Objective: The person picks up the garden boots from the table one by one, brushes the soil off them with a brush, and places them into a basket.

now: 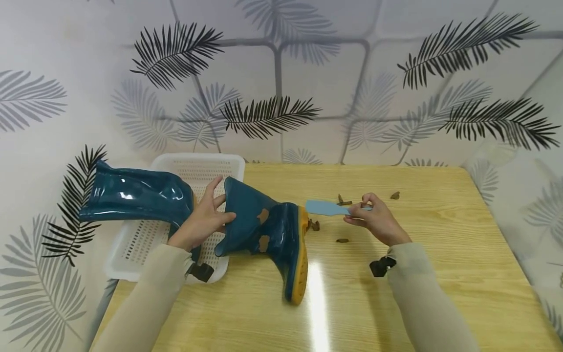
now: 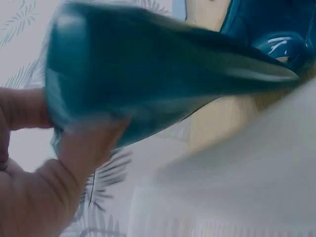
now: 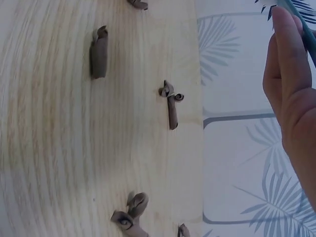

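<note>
A dark teal rubber boot with a yellow sole lies on its side on the table, two brown patches stuck to its shaft. My left hand pinches the rim of the shaft, thumb on the near face; in the left wrist view the shaft is blurred. To the right of the sole, my right hand holds a light blue flat scraper by its handle, its blade pointing left toward the boot. Only part of that handle shows in the right wrist view, beside the fingers.
A second teal boot lies across a white perforated plastic basket at the left. Several curled brown scraps are scattered on the wooden table around the scraper. A patterned wall stands behind the table.
</note>
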Action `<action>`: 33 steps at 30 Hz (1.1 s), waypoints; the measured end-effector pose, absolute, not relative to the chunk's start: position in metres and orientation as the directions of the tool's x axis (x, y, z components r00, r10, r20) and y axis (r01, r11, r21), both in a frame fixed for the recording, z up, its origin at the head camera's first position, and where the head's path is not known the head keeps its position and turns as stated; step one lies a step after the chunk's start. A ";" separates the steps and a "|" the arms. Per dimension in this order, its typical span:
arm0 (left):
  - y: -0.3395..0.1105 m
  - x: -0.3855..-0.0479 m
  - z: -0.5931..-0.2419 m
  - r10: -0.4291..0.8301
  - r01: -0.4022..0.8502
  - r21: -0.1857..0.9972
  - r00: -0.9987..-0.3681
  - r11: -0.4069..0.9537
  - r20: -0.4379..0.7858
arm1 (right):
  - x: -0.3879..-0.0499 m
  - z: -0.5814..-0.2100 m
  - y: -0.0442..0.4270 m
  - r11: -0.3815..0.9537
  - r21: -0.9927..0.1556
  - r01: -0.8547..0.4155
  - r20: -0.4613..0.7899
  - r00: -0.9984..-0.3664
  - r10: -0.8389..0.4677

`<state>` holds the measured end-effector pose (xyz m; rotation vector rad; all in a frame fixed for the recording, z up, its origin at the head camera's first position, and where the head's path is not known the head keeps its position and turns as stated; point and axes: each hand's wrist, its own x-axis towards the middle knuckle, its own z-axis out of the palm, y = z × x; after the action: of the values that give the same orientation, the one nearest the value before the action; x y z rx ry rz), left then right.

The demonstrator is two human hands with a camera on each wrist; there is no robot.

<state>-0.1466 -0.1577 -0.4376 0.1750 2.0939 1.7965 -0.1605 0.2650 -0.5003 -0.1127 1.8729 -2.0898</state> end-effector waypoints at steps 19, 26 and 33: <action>-0.120 -0.149 -0.414 0.409 -0.077 0.984 -0.912 -0.158 -0.005 | -0.174 -0.464 0.204 -0.344 -0.929 0.135 0.076 -0.841 -0.536; -0.119 -0.150 -0.414 0.391 -0.077 0.983 -0.920 -0.167 -0.006 | -0.179 -0.484 0.205 -0.288 -0.944 0.159 0.006 -0.867 -0.498; -0.121 -0.150 -0.414 0.372 -0.082 0.986 -0.928 -0.143 -0.023 | -0.179 -0.487 0.217 -0.297 -0.939 0.172 -0.027 -0.900 -0.436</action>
<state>-0.1499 -0.1215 -0.4138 0.3267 1.8267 2.1450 -0.1786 0.2168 -0.4868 -0.3298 1.5770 -2.2384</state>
